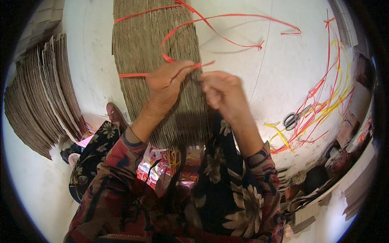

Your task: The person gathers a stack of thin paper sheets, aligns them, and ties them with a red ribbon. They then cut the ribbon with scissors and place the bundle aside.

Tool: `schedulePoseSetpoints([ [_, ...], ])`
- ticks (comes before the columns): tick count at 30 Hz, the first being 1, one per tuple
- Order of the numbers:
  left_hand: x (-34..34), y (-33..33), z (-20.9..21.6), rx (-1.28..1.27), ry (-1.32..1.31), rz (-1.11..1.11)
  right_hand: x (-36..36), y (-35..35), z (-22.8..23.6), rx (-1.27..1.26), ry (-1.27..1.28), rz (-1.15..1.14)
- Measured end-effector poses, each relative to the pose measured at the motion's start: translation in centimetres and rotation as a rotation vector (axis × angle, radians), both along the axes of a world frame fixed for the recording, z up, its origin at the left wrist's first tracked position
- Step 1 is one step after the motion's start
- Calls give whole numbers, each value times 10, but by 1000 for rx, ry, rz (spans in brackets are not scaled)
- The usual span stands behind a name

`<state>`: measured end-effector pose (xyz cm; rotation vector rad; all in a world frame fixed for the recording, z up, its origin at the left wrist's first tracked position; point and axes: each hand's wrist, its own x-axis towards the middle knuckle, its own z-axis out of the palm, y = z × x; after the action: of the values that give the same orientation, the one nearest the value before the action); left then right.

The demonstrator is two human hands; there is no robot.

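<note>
A long stack of brown cardboard sheets, seen edge-on, lies in front of me. One red plastic strap crosses it under my left hand, and another red strap goes around it farther off. My left hand rests on the stack, thumb and fingers closed on the nearer strap close to the right edge. A short strap end sticks out to the right beyond its fingertips. Just beside that edge is my right hand, slightly blurred, its fingers curled together; whatever is between them is hidden.
Loose strap ends loop over the white surface at the right. Black-handled scissors lie by a tangle of red and yellow straps. Another cardboard stack stands at the left. Scraps and boxes line the lower right. Below the stack are shiny strap pieces.
</note>
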<state>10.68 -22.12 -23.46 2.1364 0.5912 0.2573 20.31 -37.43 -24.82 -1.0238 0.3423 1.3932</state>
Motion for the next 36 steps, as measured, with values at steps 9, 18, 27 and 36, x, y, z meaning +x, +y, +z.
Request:
schedulePoseSetpoints([
  [9,18,-8,8,-687,136,517,-41,28,-24,417,373,-423],
  [18,31,41,7,-933,595,-40,-13,22,4,44,-780,289],
  [27,15,56,26,565,433,-706,24,17,-43,-201,-1517,454],
  [36,17,51,-5,-830,48,-212,8,35,-63,184,-43,-275],
])
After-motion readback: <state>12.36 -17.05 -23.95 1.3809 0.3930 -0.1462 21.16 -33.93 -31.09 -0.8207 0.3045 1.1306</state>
